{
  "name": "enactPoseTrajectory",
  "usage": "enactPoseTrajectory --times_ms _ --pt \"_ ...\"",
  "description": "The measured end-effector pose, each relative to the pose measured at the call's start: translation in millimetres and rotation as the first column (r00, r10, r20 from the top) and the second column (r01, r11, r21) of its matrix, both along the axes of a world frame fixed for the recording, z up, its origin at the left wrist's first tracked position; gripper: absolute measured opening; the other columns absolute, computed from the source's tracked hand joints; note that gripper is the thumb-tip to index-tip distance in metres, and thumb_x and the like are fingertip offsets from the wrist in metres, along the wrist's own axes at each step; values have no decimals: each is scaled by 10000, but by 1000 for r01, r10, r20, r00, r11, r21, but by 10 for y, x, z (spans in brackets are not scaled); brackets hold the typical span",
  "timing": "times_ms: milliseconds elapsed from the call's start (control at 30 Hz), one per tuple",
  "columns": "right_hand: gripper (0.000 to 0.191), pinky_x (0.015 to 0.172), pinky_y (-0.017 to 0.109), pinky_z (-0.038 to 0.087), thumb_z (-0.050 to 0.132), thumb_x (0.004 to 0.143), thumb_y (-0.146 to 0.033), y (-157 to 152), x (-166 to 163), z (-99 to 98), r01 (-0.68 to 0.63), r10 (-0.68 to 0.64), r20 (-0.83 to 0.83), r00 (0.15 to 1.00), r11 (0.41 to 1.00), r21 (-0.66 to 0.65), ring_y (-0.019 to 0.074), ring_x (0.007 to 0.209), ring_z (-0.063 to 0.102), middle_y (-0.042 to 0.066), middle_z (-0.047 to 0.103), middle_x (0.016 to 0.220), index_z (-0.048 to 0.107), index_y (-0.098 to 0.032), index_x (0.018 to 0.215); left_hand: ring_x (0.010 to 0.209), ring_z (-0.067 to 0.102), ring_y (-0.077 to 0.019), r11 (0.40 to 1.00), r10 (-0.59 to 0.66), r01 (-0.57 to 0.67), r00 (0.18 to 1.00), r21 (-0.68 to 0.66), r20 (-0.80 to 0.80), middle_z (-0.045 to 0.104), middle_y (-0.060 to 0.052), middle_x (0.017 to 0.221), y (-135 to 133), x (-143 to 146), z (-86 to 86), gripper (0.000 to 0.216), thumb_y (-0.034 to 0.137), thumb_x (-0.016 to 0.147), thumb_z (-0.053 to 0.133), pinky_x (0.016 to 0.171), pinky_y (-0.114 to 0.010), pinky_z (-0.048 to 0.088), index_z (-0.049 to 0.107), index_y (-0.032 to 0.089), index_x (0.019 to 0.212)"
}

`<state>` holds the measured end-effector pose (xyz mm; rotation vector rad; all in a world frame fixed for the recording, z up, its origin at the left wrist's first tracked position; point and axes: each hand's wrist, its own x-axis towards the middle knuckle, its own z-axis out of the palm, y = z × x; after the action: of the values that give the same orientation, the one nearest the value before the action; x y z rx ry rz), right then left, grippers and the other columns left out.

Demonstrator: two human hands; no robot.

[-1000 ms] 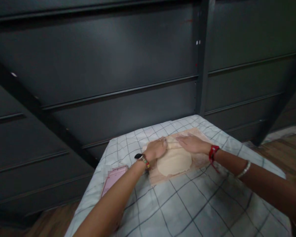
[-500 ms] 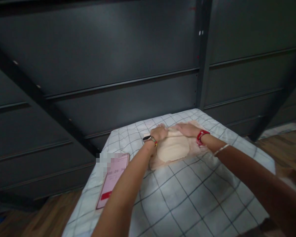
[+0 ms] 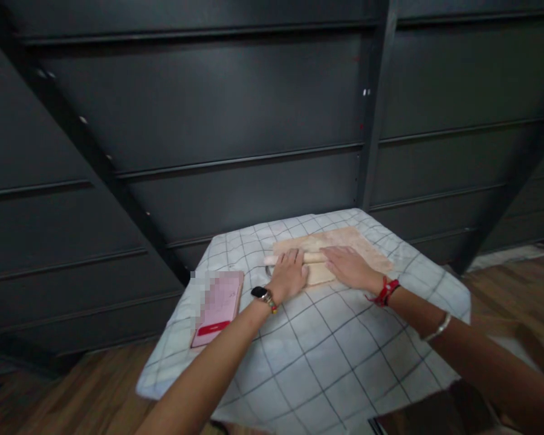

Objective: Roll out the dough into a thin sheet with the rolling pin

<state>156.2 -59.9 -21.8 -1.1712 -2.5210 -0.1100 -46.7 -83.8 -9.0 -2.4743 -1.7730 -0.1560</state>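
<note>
A pale wooden rolling pin (image 3: 315, 257) lies crosswise over a flattened sheet of dough (image 3: 321, 275). The dough rests on a light tan, flour-dusted board or mat (image 3: 372, 249). My left hand (image 3: 290, 275) lies over the pin's left part, fingers stretched forward across it. Over the right part is my right hand (image 3: 349, 266), its fingers extended and lying flat. Both palms hide parts of the pin and dough. Near the left hand, a dark rim of something peeks out at the pin's left end; I cannot make out what it is.
A phone (image 3: 220, 305) with a pink screen and red bar lies left of my left forearm. The table wears a white checked cloth (image 3: 308, 350). A dark panelled metal wall (image 3: 254, 115) stands behind it. Wooden floor (image 3: 517, 290) shows at both sides.
Both hands have drawn back toward me with the rolling pin, from the dough's far edge to its near part. The mat's far portion now shows. The camera view has shifted.
</note>
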Motion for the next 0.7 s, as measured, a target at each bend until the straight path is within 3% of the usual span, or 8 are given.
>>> enactPoseTrajectory --times_ms 100,200,367,533,700 --pt "475 1009 444 394 275 970 -318 -154 27 17 -42 42 -35 999 999 8 262 1185 522 133 567 1313 499 -116 1337 1396 249 -268 999 -32 32 999 -6 -5 308 -179 1500 -238 -17 -8 552 317 964 225 1137 -410 178 277 43 1440" --pt "443 1010 423 409 280 965 -282 -184 44 38 -99 99 -67 993 995 -8 237 1164 543 127 594 1276 538 -136 1294 1386 278 -259 997 -69 68 998 -31 -14 325 -158 1497 -269 -84 64 526 321 968 227 1127 -430 198 307 86 1431" --pt "440 1050 416 387 287 960 -286 37 -46 44 -90 88 -65 994 995 -34 235 1200 529 157 595 1267 564 -111 1254 1316 401 -224 999 -32 32 999 -20 37 445 -146 1425 161 -277 176 495 311 980 195 1067 -356 311 375 99 1390" --pt "490 1087 439 335 241 970 -335 402 -150 53 -48 53 51 997 995 -90 245 1262 479 148 579 1303 565 -118 1267 1304 426 -242 993 99 -98 995 -64 10 469 -153 1407 628 -342 98 499 282 969 205 1028 -354 353 376 88 1396" --pt "504 1076 459 334 219 968 -372 685 -115 44 -46 48 31 998 995 -83 241 1252 493 74 599 1296 517 -234 1350 1337 390 -238 996 28 -29 1000 -90 -8 434 -141 1438 928 -314 20 504 242 934 249 1047 -355 332 385 101 1399"
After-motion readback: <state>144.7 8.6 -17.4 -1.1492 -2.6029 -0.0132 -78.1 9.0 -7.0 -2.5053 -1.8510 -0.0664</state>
